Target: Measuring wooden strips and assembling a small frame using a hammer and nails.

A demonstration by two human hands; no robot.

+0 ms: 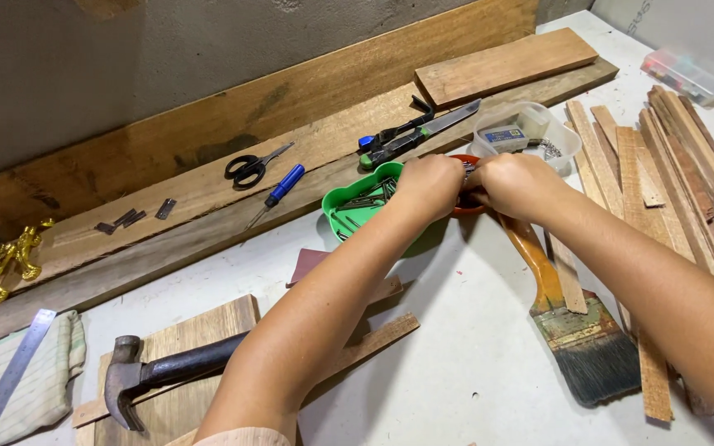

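My left hand and my right hand meet over a small red dish, fingers curled together around a bunch of thin metal nails. Which hand grips the nails I cannot tell for sure; both touch them. A green heart-shaped tray holding several nails sits just left of my left hand. A clear plastic tub with a small box inside stands just behind my right hand. The red dish is mostly hidden under my hands.
A wide paintbrush lies under my right forearm. Wood strips pile at the right. A hammer rests on a board near left. Scissors, a blue screwdriver, a knife and pliers lie on long planks behind. A steel ruler lies on cloth.
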